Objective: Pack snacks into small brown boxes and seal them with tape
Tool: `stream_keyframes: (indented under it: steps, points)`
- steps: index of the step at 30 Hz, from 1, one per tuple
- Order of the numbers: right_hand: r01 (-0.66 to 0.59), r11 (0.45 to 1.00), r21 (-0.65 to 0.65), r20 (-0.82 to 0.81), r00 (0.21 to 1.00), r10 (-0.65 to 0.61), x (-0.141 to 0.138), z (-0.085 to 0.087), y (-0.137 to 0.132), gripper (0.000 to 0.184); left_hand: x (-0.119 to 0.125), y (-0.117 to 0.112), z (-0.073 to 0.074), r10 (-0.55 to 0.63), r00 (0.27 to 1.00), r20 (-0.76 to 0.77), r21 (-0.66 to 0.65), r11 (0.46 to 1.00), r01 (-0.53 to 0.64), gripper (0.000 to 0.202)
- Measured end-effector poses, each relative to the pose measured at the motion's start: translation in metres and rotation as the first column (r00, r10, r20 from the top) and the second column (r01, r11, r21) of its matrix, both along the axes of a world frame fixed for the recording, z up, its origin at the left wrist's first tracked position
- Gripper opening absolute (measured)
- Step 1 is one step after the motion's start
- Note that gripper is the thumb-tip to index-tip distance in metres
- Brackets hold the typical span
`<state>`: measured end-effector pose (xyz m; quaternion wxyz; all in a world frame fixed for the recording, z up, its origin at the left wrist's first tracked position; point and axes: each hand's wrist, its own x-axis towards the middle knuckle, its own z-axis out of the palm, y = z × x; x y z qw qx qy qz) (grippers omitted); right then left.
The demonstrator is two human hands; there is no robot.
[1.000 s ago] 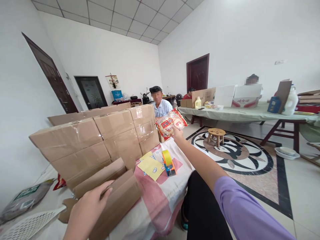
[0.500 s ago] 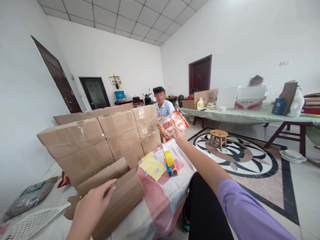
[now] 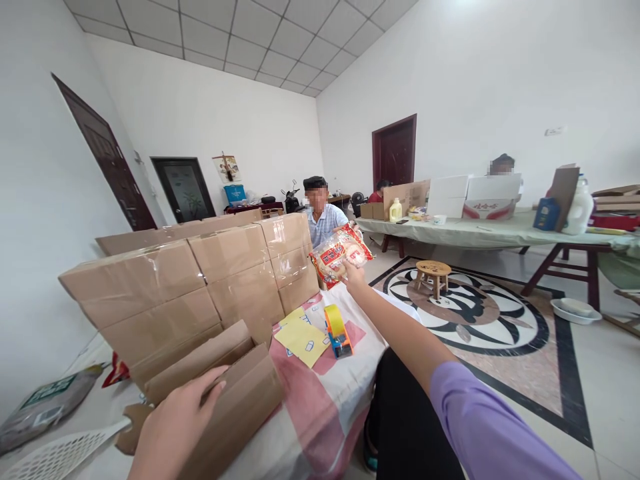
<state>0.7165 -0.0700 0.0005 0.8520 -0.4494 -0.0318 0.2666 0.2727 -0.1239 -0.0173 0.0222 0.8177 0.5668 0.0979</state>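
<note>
The right hand holds a red packet (pale rounds showing inside).

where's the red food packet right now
Just right of centre in the head view, the red food packet is held in the right hand, beside the right end of the stacked cardboard boxes and beyond the tape dispenser.

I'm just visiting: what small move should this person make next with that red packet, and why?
Perhaps draw the red packet back toward the open carton: the right hand holds it out away from there, while the left hand grips the carton's upper edge, where the flaps stand raised.
</note>
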Motion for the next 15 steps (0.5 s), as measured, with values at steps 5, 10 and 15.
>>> stream_keyframes:
  steps: [5, 10, 15]
  points:
    - [-0.003, 1.0, -0.009, -0.003, 1.0, 0.003, 0.004, 0.0, 0.0, 0.04, -0.002, 0.005, -0.006, 0.0, 1.0, -0.014, -0.019, 1.0, 0.0, 0.051]
    - [-0.02, 1.0, -0.012, -0.001, 1.0, 0.02, 0.007, 0.003, 0.006, 0.042, -0.002, 0.008, -0.007, 0.002, 1.0, -0.023, -0.043, 0.999, -0.003, 0.052]
    - [-0.042, 0.998, -0.055, -0.012, 0.999, 0.041, 0.009, 0.001, 0.014, 0.037, -0.004, 0.009, -0.007, 0.006, 1.0, -0.022, -0.035, 0.999, -0.006, 0.051]
